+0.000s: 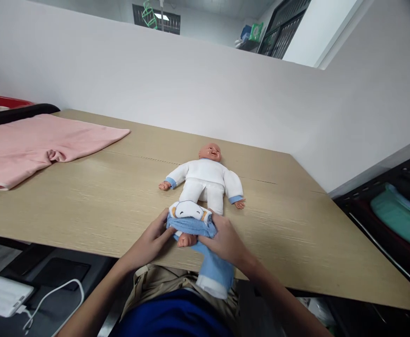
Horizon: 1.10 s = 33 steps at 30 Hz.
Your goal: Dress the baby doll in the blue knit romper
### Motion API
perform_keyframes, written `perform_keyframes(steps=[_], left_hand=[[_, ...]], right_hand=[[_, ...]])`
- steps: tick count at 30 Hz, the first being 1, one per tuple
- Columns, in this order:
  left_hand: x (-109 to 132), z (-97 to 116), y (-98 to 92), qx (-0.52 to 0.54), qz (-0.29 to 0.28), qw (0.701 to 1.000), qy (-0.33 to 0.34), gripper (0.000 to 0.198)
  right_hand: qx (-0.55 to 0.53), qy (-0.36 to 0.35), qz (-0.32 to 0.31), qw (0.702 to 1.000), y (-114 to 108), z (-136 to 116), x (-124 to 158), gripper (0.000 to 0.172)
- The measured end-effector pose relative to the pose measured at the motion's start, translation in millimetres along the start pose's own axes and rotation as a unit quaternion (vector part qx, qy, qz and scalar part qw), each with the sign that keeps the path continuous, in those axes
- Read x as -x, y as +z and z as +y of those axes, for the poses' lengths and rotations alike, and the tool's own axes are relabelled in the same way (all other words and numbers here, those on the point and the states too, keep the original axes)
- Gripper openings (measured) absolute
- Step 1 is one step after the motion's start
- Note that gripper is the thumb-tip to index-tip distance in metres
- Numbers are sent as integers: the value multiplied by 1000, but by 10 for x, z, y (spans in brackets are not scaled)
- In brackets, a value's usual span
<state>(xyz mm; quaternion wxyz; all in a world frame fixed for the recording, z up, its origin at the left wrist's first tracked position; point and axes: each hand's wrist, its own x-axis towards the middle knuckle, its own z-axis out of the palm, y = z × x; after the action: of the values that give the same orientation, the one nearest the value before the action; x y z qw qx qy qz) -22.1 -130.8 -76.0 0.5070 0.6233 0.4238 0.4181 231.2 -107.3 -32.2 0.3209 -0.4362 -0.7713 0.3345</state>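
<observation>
A baby doll (205,169) in a white top with blue cuffs lies on its back, its head away from me. Bunched around one of its lower legs is a pair of blue and white doll pants (191,225) with an animal face on the fabric. One bare foot of the doll pokes out of the bunched cloth, while the other foot is hidden. My left hand (157,236) grips the left side of the pants, and my right hand (226,238) grips the right side. A loose blue leg of the pants hangs over the table's near edge.
Pink cloth (50,145) lies spread at the left of the wooden table (278,243), near a red bin (4,100). A white wall runs behind. On the right stands a dark rack (377,187) with green cloth. A white power bank (6,296) with a cable sits lower left.
</observation>
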Motion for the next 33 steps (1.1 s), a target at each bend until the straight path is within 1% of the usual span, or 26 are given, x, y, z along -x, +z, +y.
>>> perform_keyframes(steps=[1,3,4,5,6,7,8,10,12,13,15,17,20,22,23,25,27,28,29,31,33], left_hand=[[-32,11,-25,-4,-4,1000,5,59],[-93,55,-73,-12,-3,1000,21,53],[-125,83,-92,-10,-2,1000,29,50],[-160,110,-108,0,-1,999,33,49],[-200,132,-121,18,-1,999,33,49],[-246,147,-131,41,-3,999,28,50],[-297,155,-140,63,-5,998,20,52],[-410,155,-162,91,-9,996,1,54],[-515,151,-193,102,-20,994,-12,55],[-555,155,-213,104,-25,994,-16,55],[-595,182,-260,94,-34,995,-20,57],[-581,231,-313,66,-42,997,-23,60],[-511,305,-396,24,-68,996,-42,60],[-481,335,-449,3,-78,996,-46,53],[-480,346,-472,-10,-73,996,-44,49],[-507,377,-506,-44,-50,997,-26,47],[-567,453,-511,-84,-35,996,6,47],[-606,515,-497,-104,-46,993,31,49],[-652,593,-471,-127,-71,988,56,54],[-767,778,-383,-177,-149,968,96,66],[-921,955,-269,-228,-224,941,110,63]], right_hand=[[3,-23,2,1000,-31,25,-37,43],[-6,-66,-13,998,-107,76,-120,49],[-12,-78,-24,997,-147,102,-165,49],[-14,-79,-34,996,-186,128,-213,44],[-13,-71,-43,996,-222,152,-263,39],[-11,-57,-51,997,-253,169,-316,37],[-8,-39,-59,997,-279,178,-370,41],[-4,-7,-71,997,-310,159,-471,55],[2,4,-73,997,-320,95,-537,63],[10,1,-66,998,-323,54,-548,64],[32,-9,-51,998,-341,-20,-516,57],[43,-11,-43,998,-389,-50,-415,46],[16,11,-30,999,-503,21,-196,35],[-27,24,-35,999,-560,124,-56,31],[-60,25,-43,997,-572,181,2,30],[-144,15,-62,988,-556,283,80,32],[-215,4,-59,975,-499,341,102,33],[-237,2,-51,970,-463,348,94,33],[-250,3,-40,967,-426,339,77,33],[-265,7,-13,964,-365,282,26,32],[-260,-1,20,965,-340,197,-24,32]])
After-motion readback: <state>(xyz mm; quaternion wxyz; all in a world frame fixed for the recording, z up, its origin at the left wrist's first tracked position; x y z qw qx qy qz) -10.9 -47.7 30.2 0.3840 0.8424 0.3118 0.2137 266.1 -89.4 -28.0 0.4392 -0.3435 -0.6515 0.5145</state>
